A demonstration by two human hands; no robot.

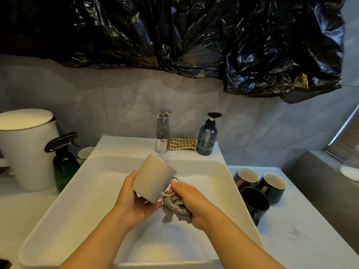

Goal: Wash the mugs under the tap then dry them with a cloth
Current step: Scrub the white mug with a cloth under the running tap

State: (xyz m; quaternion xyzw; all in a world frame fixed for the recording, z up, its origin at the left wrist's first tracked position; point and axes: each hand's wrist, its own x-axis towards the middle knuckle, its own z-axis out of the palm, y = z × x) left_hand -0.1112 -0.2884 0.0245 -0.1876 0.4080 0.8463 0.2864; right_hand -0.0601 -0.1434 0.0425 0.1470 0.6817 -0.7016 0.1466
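Holds a beige mug (153, 178) tilted over the white sink (58, 206), one end raised toward the tap (162, 131), the other low and near. Cups it from the left and from below with the left hand (134, 199), thumb up along the side, fingers (147, 202) curled under the low end. Pinches the handle on the mug's right side between thumb and fingertip of the right hand (192, 202), and with the remaining fingers clutches a bunched grey cloth (174, 208) that hangs just below the handle, against the mug's low end.

Runs a thin stream of water (164, 154) from the spout, down to the mug's raised end; cannot tell whether it strikes the mug or passes just behind it.

On the sink's back ledge, right of the tap: a folded checked cloth (181, 144), then a blue pump bottle (206, 138) touching it.

On the tabletop (301, 230) right of the sink, clustered close together: three dark mugs with pale insides, one (245, 176) at the back left, one (272, 186) at the back right, one (254, 202) nearest, all leaning.

Left of the sink: a green spray bottle (64, 162) with a black trigger, a small white cup (85, 152) behind it, and a white lidded bin (27, 148) farther left.

Above, across the wall: crumpled black plastic sheeting (174, 32).
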